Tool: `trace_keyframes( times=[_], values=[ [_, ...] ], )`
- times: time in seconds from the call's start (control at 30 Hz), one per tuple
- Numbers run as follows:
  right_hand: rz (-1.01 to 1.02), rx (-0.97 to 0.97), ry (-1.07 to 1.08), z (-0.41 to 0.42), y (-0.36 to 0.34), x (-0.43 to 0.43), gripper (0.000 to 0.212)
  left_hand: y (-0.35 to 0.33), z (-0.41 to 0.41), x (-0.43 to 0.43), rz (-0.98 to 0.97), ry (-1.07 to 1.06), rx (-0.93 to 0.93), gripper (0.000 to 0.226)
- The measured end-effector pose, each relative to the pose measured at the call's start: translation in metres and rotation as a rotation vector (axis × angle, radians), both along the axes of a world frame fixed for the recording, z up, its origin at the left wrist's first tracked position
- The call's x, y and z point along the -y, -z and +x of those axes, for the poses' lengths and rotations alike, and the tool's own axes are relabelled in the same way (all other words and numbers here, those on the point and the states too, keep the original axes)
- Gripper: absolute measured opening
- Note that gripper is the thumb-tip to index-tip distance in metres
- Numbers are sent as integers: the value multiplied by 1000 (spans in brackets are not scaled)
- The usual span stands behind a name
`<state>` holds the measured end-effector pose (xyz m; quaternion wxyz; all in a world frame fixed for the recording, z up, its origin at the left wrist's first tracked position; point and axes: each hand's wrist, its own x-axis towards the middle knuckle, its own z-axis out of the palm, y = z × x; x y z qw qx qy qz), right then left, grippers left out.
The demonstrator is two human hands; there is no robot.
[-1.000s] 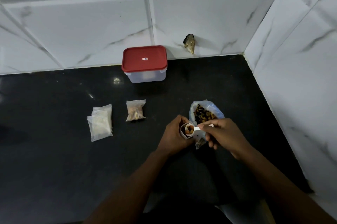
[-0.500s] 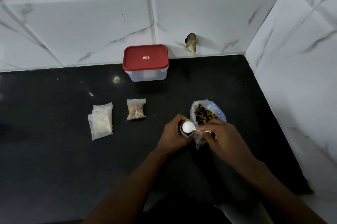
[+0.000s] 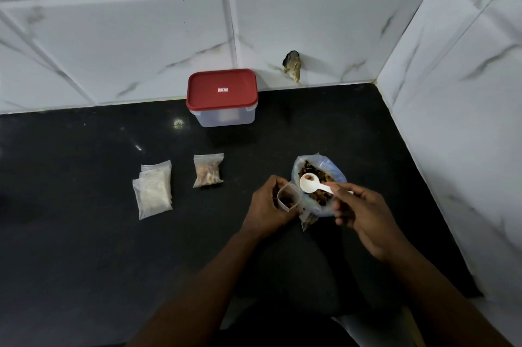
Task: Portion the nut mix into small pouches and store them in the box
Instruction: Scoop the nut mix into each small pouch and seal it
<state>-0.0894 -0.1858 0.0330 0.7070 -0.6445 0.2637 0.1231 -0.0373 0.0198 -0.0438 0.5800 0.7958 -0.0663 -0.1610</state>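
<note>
1. Head view, nearest first: left hand (image 3: 268, 205) has fingers curled round a small pouch (image 3: 288, 199) and holds its mouth open and facing up; brown nut pieces show inside.
2. Right hand (image 3: 364, 214), just right of the left-hand grip, pinches the handle end of a white spoon (image 3: 310, 182) between thumb and fingertips; its other fingers are curled under.
3. Spoon bowl sits just beyond and right of the pouch mouth, over the nut mix bag (image 3: 336, 168), with a small reddish bit in the bowl.
4. Nut mix bag stands open on the black countertop (image 3: 84, 233), touching the held pouch and lying between the two hands, with dark and tan nuts visible.
5. Filled pouch (image 3: 208, 170) lies flat, left of and a little beyond the left-hand grip, apart from it.
6. Empty pouches (image 3: 154, 190) lie in an overlapping stack further left, near the filled pouch.
7. Box (image 3: 222, 117), clear with its red lid (image 3: 222, 89) on, sits well beyond the hands, against the tiled wall (image 3: 141, 35).
8. Chipped spot (image 3: 293, 65) shows on the wall, right of the box.
</note>
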Motion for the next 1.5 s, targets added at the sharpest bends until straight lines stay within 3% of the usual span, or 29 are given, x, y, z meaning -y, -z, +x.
trace_keyframes(
  times=[0.1, 0.2, 0.3, 0.5, 0.7, 0.83, 1.0, 1.13, 1.27, 1.5],
  values=[
    [101, -36, 70, 5, 2, 9, 15, 0, 1, 2, -2, 8, -4, 47],
    [37, -33, 91, 9, 5, 16, 13, -1, 2, 4, -7, -3, -8, 49],
    [-291, 35, 25, 14, 12, 24, 14, 0, 0, 4, 2, -22, 6, 51],
    [-873, 274, -325, 30, 26, 38, 15, 9, -3, 3, 38, -13, 34, 46],
    [-1118, 366, -549, 39, 35, 28, 22, 10, -2, 6, 55, -8, 28, 47],
    [-1099, 358, -650, 37, 41, 20, 24, 12, -1, 7, 76, 3, 47, 43],
    [-946, 340, -596, 35, 38, 25, 18, 15, 2, 7, 108, 6, 36, 45],
    [-963, 325, -500, 37, 37, 31, 19, 13, 2, 8, 113, 22, 44, 46],
    [-981, 321, -578, 32, 43, 22, 19, 13, 3, 8, 128, 27, 60, 47],
    [-646, 81, -313, 36, 42, 7, 13, 17, 2, 11, 149, 25, 62, 48]
  ],
)
